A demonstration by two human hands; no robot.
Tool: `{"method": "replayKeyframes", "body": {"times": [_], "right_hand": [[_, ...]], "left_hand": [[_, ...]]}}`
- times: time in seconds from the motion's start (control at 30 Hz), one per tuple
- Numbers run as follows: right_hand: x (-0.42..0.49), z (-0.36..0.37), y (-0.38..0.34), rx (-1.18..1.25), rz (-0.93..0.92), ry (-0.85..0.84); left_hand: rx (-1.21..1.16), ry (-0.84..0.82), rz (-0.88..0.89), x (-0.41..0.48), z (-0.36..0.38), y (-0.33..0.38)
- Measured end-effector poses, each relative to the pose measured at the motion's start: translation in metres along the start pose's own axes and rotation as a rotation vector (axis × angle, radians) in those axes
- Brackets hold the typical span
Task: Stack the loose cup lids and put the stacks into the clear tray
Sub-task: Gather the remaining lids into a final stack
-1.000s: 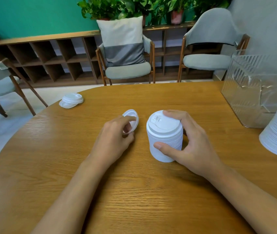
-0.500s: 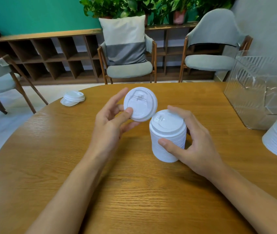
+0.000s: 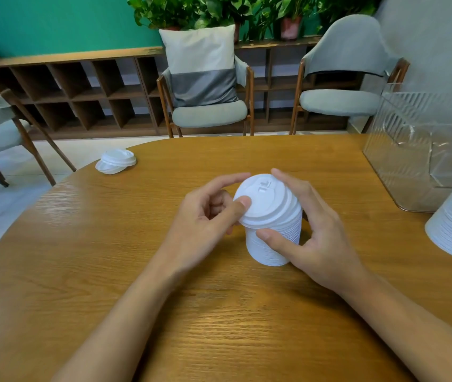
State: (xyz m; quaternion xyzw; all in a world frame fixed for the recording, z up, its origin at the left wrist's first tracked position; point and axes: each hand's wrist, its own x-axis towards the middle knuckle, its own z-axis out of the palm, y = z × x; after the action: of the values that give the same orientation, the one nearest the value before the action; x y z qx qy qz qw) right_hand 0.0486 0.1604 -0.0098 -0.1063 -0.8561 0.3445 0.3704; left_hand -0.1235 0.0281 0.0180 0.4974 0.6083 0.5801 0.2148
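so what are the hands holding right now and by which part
The left hand pinches the top lid by its left rim, thumb on top. The right hand grips the lid stack by its side, thumb in front.

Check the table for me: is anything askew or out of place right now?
The top lid sits tilted on the stack, overhanging toward the left hand that pinches it; the right hand holds the stack. A few loose lids lie crookedly piled at the table's far left edge.

Smooth matt white plastic lids form the stack (image 3: 273, 238) at centre; the table (image 3: 109, 271) is grained, softly glossy wood; the ribbed tray (image 3: 412, 150) is clear, shiny plastic.
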Motion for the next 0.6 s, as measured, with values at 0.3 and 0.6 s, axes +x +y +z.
{"method": "replayKeyframes", "body": {"times": [0.3, 0.6], "right_hand": [[-0.0004, -0.0009, -0.0012, 0.006, 0.010, 0.002], [-0.0011, -0.0003, -0.0012, 0.040, 0.040, 0.002]], "left_hand": [[0.117, -0.097, 0.058, -0.0043, -0.0048, 0.0043], [0.042, -0.035, 0.063, -0.0030, -0.0014, 0.0057]]}}
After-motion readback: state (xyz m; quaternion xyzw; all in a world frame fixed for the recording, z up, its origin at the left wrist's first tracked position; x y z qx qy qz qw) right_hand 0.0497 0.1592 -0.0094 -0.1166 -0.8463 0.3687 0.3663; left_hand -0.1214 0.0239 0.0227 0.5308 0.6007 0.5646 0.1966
